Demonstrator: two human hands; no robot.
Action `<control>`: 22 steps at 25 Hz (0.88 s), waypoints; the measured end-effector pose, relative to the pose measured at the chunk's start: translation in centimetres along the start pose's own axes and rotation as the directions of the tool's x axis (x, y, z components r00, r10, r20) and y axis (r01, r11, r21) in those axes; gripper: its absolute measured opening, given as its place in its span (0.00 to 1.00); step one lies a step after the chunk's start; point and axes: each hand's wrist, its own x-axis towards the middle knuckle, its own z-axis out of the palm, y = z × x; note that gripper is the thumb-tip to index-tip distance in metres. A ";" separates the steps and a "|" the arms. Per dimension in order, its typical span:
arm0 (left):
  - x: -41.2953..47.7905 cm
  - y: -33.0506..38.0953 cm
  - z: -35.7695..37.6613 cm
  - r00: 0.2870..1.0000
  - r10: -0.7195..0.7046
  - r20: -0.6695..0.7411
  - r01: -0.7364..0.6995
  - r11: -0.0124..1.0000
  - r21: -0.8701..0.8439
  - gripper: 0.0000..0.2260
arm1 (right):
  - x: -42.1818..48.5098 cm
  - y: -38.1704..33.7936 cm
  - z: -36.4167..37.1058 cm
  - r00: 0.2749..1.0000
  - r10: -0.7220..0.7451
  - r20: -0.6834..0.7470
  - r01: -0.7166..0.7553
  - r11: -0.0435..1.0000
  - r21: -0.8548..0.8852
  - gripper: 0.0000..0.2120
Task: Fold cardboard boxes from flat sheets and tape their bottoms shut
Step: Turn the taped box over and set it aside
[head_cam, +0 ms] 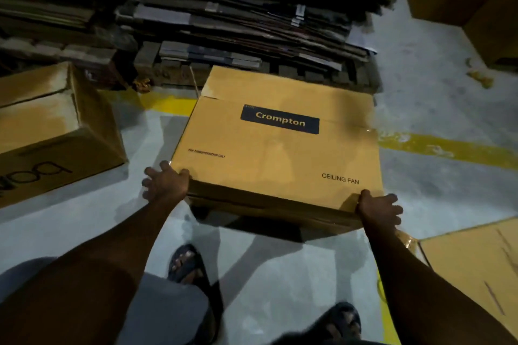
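A brown cardboard box (277, 154) printed "Crompton" and "CEILING FAN" is held just above the grey floor, its large printed face up and a flap sticking out at the far end. My left hand (165, 182) grips its near left corner, fingers curled over the edge. My right hand (378, 209) grips the near right corner the same way. A shadow lies on the floor under the box's near edge.
A tall stack of flat cardboard sheets (238, 17) rises right behind the box. A folded box (53, 131) lies at the left, another cardboard piece (473, 269) at the right. Yellow floor lines (448, 148) cross the floor. My sandalled feet (187, 263) stand below.
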 end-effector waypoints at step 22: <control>0.1 -0.1 -1.7 0.971 -0.186 0.150 0.226 0.517 -0.826 0.23 | 0.2 0.6 -3.8 0.979 0.127 0.158 -0.197 0.781 0.592 0.23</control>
